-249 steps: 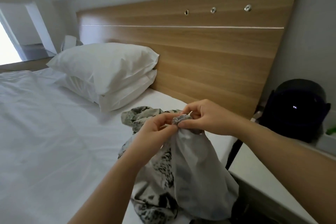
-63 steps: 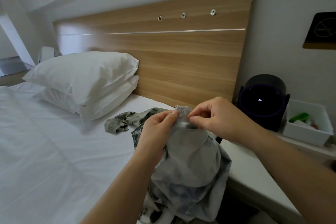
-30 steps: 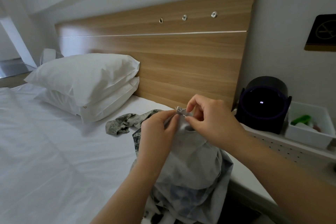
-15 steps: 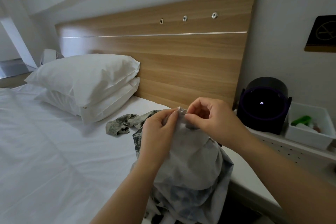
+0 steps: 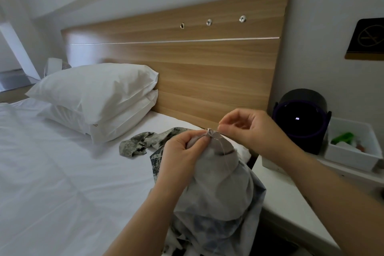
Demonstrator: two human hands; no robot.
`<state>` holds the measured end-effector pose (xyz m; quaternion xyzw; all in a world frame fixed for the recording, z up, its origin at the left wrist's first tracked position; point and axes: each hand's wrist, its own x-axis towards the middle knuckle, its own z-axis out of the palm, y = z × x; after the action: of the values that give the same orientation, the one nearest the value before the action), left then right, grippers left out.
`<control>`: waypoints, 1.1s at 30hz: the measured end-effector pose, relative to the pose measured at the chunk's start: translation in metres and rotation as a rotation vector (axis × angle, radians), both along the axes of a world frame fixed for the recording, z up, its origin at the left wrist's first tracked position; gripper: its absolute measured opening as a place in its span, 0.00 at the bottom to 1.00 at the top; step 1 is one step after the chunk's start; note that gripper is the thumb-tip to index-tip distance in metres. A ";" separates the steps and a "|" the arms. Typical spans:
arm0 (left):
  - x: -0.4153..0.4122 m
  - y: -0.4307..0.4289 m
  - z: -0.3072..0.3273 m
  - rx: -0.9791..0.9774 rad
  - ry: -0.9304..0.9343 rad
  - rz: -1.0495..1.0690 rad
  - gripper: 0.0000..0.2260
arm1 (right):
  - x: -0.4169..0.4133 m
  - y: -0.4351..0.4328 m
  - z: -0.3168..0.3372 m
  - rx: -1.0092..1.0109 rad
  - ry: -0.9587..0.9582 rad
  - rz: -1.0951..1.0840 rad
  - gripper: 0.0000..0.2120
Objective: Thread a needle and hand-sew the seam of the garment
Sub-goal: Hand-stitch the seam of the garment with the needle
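Left hand (image 5: 182,151) pinches the bunched seam (image 5: 209,132) of the garment (image 5: 216,189), held above the bed (image 5: 62,172). Right hand (image 5: 249,129), immediately right of it, pinches something fine, probably the needle; thread (image 5: 224,151) trails down the cloth.

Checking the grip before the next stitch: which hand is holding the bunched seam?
The left hand: its fingers pinch the gathered garment at its top. The right hand sits beside it, pinching only the thread.
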<state>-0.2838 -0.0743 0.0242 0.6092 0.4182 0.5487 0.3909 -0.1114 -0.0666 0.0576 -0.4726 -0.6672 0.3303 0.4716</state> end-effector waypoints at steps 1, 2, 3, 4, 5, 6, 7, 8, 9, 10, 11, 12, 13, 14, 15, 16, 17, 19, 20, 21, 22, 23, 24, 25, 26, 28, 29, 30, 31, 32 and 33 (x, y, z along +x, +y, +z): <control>0.000 0.000 0.000 0.023 0.021 -0.008 0.06 | 0.004 0.003 0.003 -0.012 -0.010 -0.018 0.12; 0.000 0.000 0.000 0.048 0.049 -0.023 0.07 | 0.006 0.005 0.005 -0.050 -0.047 0.016 0.14; 0.000 0.000 0.001 0.069 0.077 -0.045 0.08 | 0.006 0.007 0.007 -0.110 -0.098 0.086 0.17; 0.001 -0.001 0.001 0.085 0.098 -0.068 0.09 | 0.005 0.008 0.006 -0.183 -0.143 0.162 0.21; 0.002 -0.001 0.002 0.101 0.117 -0.088 0.09 | 0.005 0.009 0.005 -0.254 -0.170 0.222 0.23; 0.002 -0.002 0.002 0.120 0.131 -0.101 0.10 | 0.005 0.010 0.003 -0.302 -0.189 0.267 0.24; 0.002 -0.002 0.002 0.141 0.144 -0.110 0.10 | 0.005 0.010 0.003 -0.330 -0.204 0.304 0.23; 0.001 -0.002 0.003 0.160 0.156 -0.119 0.11 | 0.005 0.010 0.002 -0.345 -0.212 0.332 0.21; 0.000 -0.003 0.004 0.178 0.167 -0.126 0.11 | 0.006 0.009 0.002 -0.353 -0.203 0.353 0.20; 0.000 -0.003 0.005 0.196 0.178 -0.129 0.12 | 0.006 0.009 0.001 -0.355 -0.175 0.369 0.20; -0.001 -0.004 0.007 0.218 0.189 -0.124 0.13 | 0.005 0.009 0.000 -0.352 -0.126 0.378 0.20; -0.002 -0.004 0.008 0.241 0.204 -0.116 0.13 | 0.004 0.009 0.000 -0.347 -0.065 0.375 0.20; -0.003 -0.004 0.009 0.261 0.219 -0.107 0.14 | 0.003 0.010 -0.001 -0.340 -0.009 0.359 0.20; -0.004 -0.004 0.010 0.272 0.229 -0.101 0.14 | 0.002 0.010 -0.002 -0.329 0.033 0.341 0.20; -0.005 -0.004 0.010 0.276 0.233 -0.097 0.13 | 0.001 0.010 -0.003 -0.317 0.065 0.327 0.19; -0.005 -0.003 0.011 0.269 0.231 -0.098 0.11 | 0.001 0.010 -0.003 -0.312 0.102 0.318 0.18; -0.006 -0.002 0.012 0.250 0.220 -0.106 0.10 | 0.001 0.009 -0.002 -0.306 0.146 0.313 0.15; -0.006 -0.001 0.011 0.162 0.170 -0.137 0.07 | 0.000 0.008 0.002 -0.279 0.251 0.276 0.09; -0.005 -0.002 0.012 0.095 0.130 -0.163 0.05 | -0.001 0.008 0.005 -0.269 0.344 0.230 0.07; -0.004 -0.003 0.012 0.018 0.081 -0.194 0.03 | -0.003 0.010 0.008 -0.280 0.473 0.174 0.05; -0.002 -0.004 0.011 -0.065 0.029 -0.227 0.03 | -0.003 0.011 0.011 -0.318 0.617 0.116 0.04; -0.001 -0.005 0.011 -0.146 -0.025 -0.262 0.05 | -0.003 0.013 0.014 -0.357 0.739 0.070 0.04; 0.000 -0.006 0.010 -0.217 -0.080 -0.297 0.07 | -0.002 0.014 0.016 -0.385 0.829 0.041 0.05; 0.001 -0.006 0.010 -0.268 -0.127 -0.328 0.07 | 0.000 0.014 0.019 -0.395 0.883 0.026 0.05; 0.002 -0.006 0.010 -0.307 -0.163 -0.351 0.08 | 0.000 0.015 0.020 -0.392 0.913 0.015 0.05; 0.002 -0.006 0.012 -0.357 -0.217 -0.368 0.09 | 0.001 0.015 0.022 -0.357 0.911 -0.014 0.06; 0.002 -0.006 0.013 -0.374 -0.238 -0.368 0.09 | 0.001 0.017 0.021 -0.322 0.873 -0.053 0.06; 0.003 -0.006 0.013 -0.389 -0.255 -0.368 0.09 | 0.003 0.019 0.019 -0.256 0.771 -0.114 0.06; 0.003 -0.006 0.013 -0.401 -0.269 -0.369 0.08 | 0.005 0.021 0.017 -0.153 0.593 -0.185 0.06; 0.003 -0.006 0.014 -0.412 -0.278 -0.368 0.07 | 0.008 0.023 0.013 -0.031 0.381 -0.240 0.06; 0.003 -0.006 0.014 -0.417 -0.282 -0.367 0.06 | 0.010 0.023 0.009 0.099 0.179 -0.262 0.06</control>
<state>-0.2810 -0.0798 0.0384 0.4992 0.3465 0.4502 0.6543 -0.1012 -0.0434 0.0664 -0.5004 -0.5709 0.2735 0.5907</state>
